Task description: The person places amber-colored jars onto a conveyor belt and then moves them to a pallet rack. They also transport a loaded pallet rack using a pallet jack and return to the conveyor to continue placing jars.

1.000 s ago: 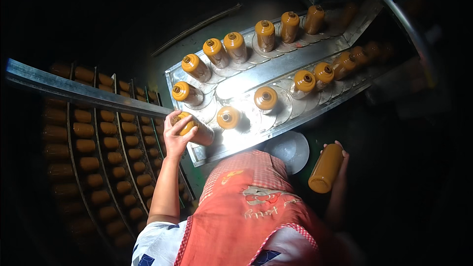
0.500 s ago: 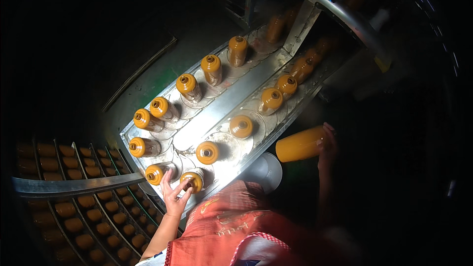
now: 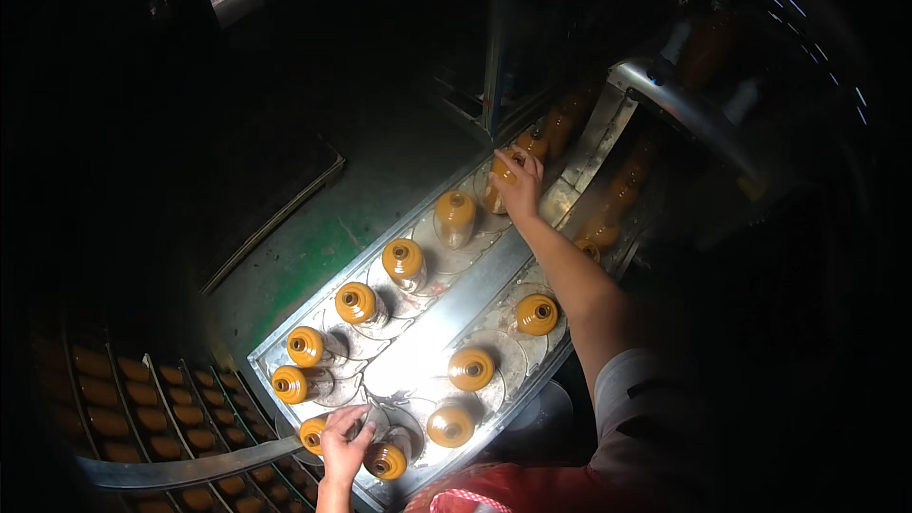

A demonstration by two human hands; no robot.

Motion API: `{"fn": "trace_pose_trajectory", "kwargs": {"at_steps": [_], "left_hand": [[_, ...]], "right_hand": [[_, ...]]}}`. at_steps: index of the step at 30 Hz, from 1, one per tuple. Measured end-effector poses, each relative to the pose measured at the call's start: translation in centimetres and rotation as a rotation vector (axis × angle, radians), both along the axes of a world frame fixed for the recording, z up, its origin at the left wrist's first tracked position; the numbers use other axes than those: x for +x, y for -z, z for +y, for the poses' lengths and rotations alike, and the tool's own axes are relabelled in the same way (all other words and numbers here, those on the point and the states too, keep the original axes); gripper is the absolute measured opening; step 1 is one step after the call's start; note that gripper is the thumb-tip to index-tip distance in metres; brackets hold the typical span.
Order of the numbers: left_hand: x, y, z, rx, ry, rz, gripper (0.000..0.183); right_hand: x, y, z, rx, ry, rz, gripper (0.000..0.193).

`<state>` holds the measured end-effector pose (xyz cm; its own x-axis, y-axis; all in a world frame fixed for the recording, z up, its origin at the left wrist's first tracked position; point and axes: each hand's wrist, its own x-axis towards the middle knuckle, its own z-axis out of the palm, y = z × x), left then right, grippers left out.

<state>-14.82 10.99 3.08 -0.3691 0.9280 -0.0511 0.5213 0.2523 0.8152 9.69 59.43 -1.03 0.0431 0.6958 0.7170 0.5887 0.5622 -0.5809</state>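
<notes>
Two lanes of round metal plates carry upright orange bottles with narrow necks and glassy lower parts. My left hand (image 3: 344, 439) is at the near left end, its fingers curled over the body of an orange bottle (image 3: 312, 435) that it partly covers. Close to its thumb stands another orange bottle (image 3: 385, 462). Stretched to the far end of the left lane, my right hand (image 3: 521, 186) has its fingers round the top of an orange bottle (image 3: 496, 192). Behind that hand another orange bottle (image 3: 532, 142) shows dimly.
A metal strip (image 3: 465, 299) divides the two lanes. At the far right a curved metal hood (image 3: 674, 104) spans the conveyor. Racks of orange bottles (image 3: 142, 394) lie at the lower left, crossed by a metal rail (image 3: 190, 471). A pale round seat (image 3: 541, 408) is beside the conveyor.
My right hand, which held an orange bottle off to the right, now reaches across to the left lane's far end. My left hand's spread fingers have curled in. The view has shifted.
</notes>
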Motion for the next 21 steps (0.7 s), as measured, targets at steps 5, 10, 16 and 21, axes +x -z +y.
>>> {"fn": "trace_pose_trajectory", "kwargs": {"at_steps": [5,10,16,21], "left_hand": [[2.9,2.6,2.8,-0.212,0.251,-0.048,0.042],[5.5,2.9,5.4,-0.259,0.307,-0.052,0.046],[7.5,2.0,6.1,-0.253,0.33,0.01,0.051],[9.8,2.8,5.5,-0.23,0.327,0.065,0.055]], "right_hand": [[-8.9,8.8,2.6,-0.359,-0.125,-0.063,0.044],[-3.1,5.3,-4.3,-0.451,-0.376,-0.05,0.039],[6.4,0.5,-19.0,-0.788,-0.707,-0.449,0.068],[8.3,8.2,-21.2,-0.743,-0.606,-0.106,0.077]]}}
